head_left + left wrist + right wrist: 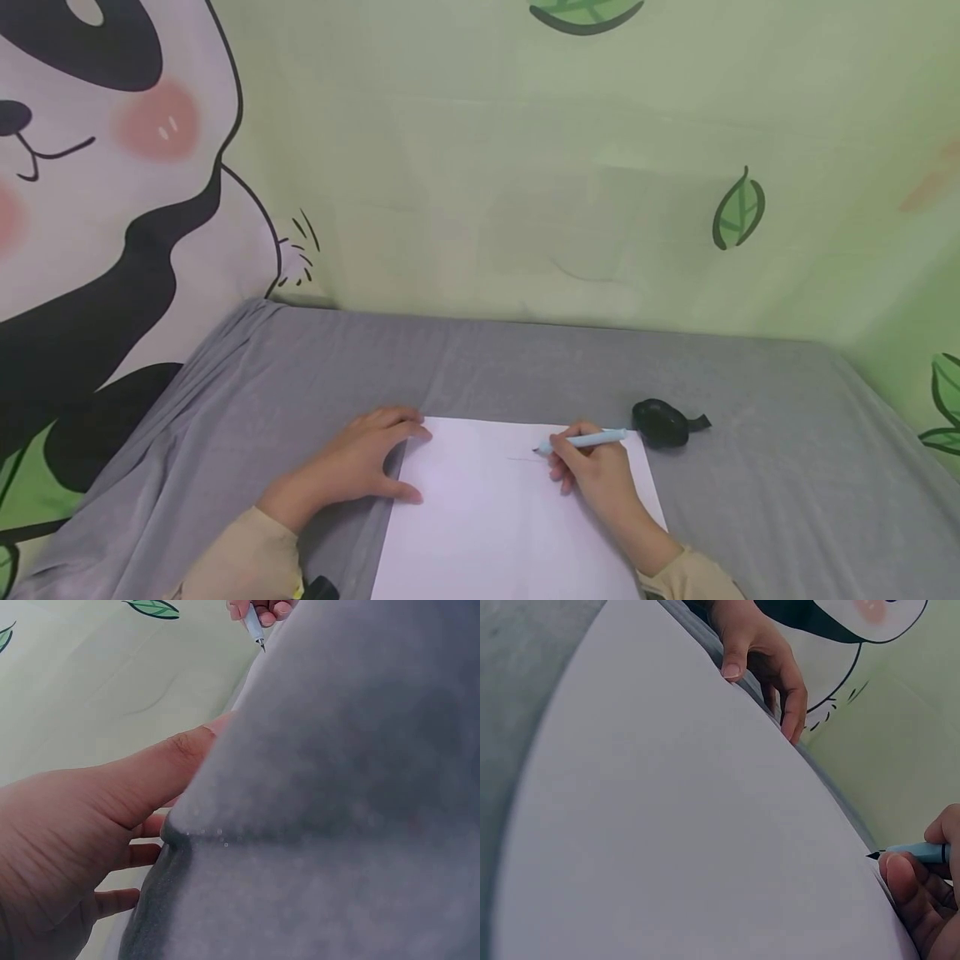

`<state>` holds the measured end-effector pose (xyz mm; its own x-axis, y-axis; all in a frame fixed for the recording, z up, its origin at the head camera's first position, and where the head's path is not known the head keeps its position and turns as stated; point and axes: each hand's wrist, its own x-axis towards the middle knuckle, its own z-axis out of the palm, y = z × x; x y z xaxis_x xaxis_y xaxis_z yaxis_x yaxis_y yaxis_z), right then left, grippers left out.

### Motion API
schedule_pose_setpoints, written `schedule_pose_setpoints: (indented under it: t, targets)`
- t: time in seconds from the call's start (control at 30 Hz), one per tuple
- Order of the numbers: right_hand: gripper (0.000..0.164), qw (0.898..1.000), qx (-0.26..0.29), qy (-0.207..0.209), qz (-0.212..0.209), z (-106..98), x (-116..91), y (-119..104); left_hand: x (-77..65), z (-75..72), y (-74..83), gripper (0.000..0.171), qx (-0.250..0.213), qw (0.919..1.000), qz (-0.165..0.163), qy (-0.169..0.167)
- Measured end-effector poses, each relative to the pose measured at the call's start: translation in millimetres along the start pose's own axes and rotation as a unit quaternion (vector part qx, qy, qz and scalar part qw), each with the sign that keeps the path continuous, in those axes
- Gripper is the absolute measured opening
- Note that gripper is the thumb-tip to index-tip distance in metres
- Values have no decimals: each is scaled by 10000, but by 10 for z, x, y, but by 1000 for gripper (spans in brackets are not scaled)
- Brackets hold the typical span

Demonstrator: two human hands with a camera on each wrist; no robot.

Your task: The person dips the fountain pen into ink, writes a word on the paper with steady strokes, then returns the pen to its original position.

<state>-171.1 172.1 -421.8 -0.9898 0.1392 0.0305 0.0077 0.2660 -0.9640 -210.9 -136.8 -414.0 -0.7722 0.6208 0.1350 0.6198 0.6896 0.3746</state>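
A white sheet of paper lies on the grey cloth, with a thin short line drawn near its top. My right hand pinches a light blue pen, its dark tip at the right end of that line. In the right wrist view the pen shows its pointed dark nib close to the paper. My left hand rests at the sheet's upper left edge, thumb and fingers spread, fingertips on the paper. The left wrist view shows this left hand with its fingers partly hidden behind the cloth.
A black rounded object with a short tab sits just off the paper's upper right corner. Grey cloth covers the table. Behind it hangs a green backdrop with a panda and leaves. A small black item shows beside the left sleeve.
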Motion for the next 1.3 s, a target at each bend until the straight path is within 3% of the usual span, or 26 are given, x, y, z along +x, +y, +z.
schedule_pose_setpoints:
  t: [1.3]
  targets:
    - [12,9991,-309,-285,102,-11,-72,-28,1,17,-36,69,-22,10000,-3,-54]
